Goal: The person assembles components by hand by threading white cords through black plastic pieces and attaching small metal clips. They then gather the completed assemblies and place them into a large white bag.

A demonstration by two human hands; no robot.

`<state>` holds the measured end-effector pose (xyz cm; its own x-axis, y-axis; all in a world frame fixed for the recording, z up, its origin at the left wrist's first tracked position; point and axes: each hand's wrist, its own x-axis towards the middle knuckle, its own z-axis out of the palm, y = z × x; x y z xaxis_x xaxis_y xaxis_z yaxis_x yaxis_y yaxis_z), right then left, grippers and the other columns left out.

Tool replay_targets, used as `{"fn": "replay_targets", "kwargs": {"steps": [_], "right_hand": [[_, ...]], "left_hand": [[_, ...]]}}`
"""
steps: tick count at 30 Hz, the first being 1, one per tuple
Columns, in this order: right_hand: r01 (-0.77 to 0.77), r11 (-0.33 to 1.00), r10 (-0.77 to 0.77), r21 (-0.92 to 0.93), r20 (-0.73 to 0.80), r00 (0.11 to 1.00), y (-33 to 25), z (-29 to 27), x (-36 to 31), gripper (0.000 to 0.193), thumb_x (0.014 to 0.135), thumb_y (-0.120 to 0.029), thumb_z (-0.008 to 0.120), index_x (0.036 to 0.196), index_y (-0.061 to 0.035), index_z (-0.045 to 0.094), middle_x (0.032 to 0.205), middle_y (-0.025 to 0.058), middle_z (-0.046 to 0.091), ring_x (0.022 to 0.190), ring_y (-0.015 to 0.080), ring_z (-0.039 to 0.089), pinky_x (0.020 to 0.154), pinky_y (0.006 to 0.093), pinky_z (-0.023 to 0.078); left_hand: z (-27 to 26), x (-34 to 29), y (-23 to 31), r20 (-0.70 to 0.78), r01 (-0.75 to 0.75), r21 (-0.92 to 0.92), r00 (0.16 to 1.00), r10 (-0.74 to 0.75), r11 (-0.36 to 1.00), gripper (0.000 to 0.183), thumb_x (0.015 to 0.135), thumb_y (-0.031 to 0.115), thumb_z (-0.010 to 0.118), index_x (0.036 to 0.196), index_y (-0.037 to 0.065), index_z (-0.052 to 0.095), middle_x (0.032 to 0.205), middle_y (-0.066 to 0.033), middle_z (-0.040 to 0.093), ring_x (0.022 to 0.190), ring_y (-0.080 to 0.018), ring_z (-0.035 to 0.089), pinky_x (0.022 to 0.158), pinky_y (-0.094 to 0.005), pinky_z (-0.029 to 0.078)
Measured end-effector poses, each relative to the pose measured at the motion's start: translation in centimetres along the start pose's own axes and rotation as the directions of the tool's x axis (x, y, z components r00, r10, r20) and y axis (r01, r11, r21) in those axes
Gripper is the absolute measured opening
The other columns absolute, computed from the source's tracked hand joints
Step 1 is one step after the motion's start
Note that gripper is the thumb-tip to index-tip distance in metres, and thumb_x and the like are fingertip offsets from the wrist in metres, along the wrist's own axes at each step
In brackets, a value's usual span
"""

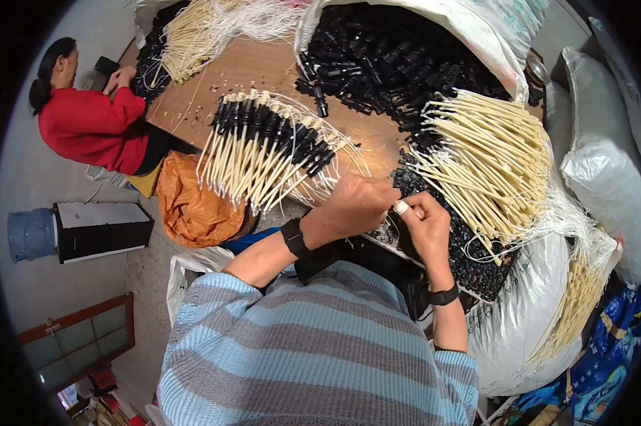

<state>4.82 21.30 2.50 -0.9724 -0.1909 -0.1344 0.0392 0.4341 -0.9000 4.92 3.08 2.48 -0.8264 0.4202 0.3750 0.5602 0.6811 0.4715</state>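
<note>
Close together over the table's front edge, my left hand [357,204] and my right hand [428,231] both have their fingers pinched. Whatever lies between the fingertips is too small to make out. White tape wraps a digit of the right hand. Beyond my left hand lies a row of cream-coloured sticks with black plastic sleeves [267,131], thin pale strands trailing from them. A thick heap of bare cream sticks [487,167] rests just beyond and right of my right hand. Small black bits [469,259] cover the table beside that hand.
A white sack [434,14] spills black plastic tubes [377,60] across the far side of the wooden table [192,106]. More cream sticks [185,42] lie at far left, near a person in red [93,128]. An orange sack [192,202] and white sacks [526,319] flank the table.
</note>
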Motion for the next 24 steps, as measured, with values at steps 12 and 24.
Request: {"fn": "replay_targets", "kwargs": {"steps": [12, 24], "right_hand": [[0.543, 0.728, -0.62, -0.419, -0.062, 0.782, -1.2, 0.5, 0.9, 0.029, 0.074, -0.011, 0.073, 0.102, -0.0035, 0.066, 0.092, 0.0128, 0.067, 0.077, 0.0301, 0.065, 0.066, 0.0364, 0.051], [0.11, 0.451, -0.528, -0.886, -0.165, 0.833, 2.2, -8.5, 2.5, 0.016, 0.067, -0.001, 0.066, 0.082, -0.0051, 0.064, 0.081, 0.0072, 0.056, 0.081, 0.0269, 0.055, 0.07, 0.0379, 0.04]], "left_hand": [[-7.4, -4.1, -7.9, -0.518, 0.497, 0.481, 0.826, -0.224, 0.722, 0.04, 0.065, 0.014, 0.066, 0.104, 0.008, 0.061, 0.114, -0.0113, 0.055, 0.114, -0.0308, 0.046, 0.099, -0.0495, 0.027], [6.1, 8.5, -8.8, -0.174, 0.096, 0.051, 0.981, -0.085, 0.994, 0.042, 0.073, -0.002, 0.056, 0.114, 0.004, 0.064, 0.116, -0.0176, 0.063, 0.113, -0.0325, 0.054, 0.094, -0.0429, 0.044]]}}
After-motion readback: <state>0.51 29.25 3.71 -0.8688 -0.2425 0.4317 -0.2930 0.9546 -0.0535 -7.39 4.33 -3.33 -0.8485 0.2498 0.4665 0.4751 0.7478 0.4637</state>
